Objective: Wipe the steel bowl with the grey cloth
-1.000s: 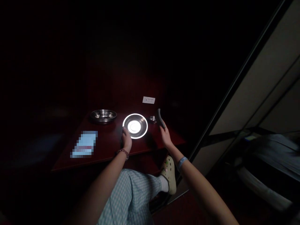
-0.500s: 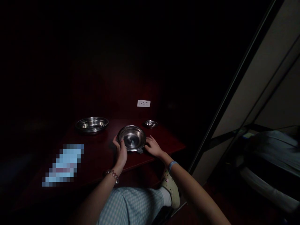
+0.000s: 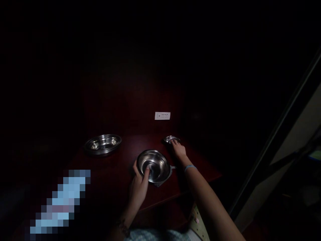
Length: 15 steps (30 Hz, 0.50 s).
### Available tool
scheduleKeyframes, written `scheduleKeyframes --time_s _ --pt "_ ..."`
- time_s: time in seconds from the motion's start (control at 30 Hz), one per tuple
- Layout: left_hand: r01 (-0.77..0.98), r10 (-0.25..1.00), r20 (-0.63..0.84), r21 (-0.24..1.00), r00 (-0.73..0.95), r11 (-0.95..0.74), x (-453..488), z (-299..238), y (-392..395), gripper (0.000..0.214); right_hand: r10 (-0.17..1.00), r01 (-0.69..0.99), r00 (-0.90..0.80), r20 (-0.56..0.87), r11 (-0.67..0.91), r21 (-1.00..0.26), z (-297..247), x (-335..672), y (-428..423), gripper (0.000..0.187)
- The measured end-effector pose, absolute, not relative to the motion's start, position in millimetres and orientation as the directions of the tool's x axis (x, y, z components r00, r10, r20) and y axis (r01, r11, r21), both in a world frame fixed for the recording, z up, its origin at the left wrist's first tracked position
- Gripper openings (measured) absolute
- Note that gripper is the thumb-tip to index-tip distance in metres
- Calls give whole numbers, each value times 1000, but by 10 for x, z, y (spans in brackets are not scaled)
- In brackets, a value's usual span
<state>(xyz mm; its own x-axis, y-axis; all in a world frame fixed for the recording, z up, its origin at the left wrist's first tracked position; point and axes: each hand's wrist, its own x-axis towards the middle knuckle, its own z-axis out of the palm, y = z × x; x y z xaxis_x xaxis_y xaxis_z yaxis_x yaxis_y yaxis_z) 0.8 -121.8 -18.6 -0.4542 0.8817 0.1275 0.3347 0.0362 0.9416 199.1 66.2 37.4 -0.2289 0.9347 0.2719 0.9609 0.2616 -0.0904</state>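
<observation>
My left hand (image 3: 140,182) grips a shiny steel bowl (image 3: 156,164) by its left side. The thumb lies inside the bowl and the fingers go round the outside. A grey, cloth-like piece (image 3: 160,183) shows under the bowl's lower right edge, partly hidden. Farther back, my right hand (image 3: 178,150) is on a small steel bowl (image 3: 170,138), with fingers over its near rim; the hand covers part of it.
A wide steel dish or stack of dishes (image 3: 102,150) sits at the left of the dark red table (image 3: 130,142). A white socket plate (image 3: 162,115) is on the wall behind. A pixelated pale blue patch (image 3: 60,204) lies front left. A clog-style shoe (image 3: 198,221) is below the table edge.
My right hand has left the side of the larger bowl and reached back to the small bowl. My left hand keeps the larger bowl. The view has shifted a little.
</observation>
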Motion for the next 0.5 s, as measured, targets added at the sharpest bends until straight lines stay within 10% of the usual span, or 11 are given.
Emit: scheduleKeyframes --time_s 0.23,0.5 --pt "349 871 182 937 -456 -12 -28 -176 -1228 63 954 955 -161 252 215 -202 376 2044 775 37" --pt "234 874 134 972 -467 -25 -25 -167 -1202 70 720 653 -292 630 631 -418 768 2174 -7 26"
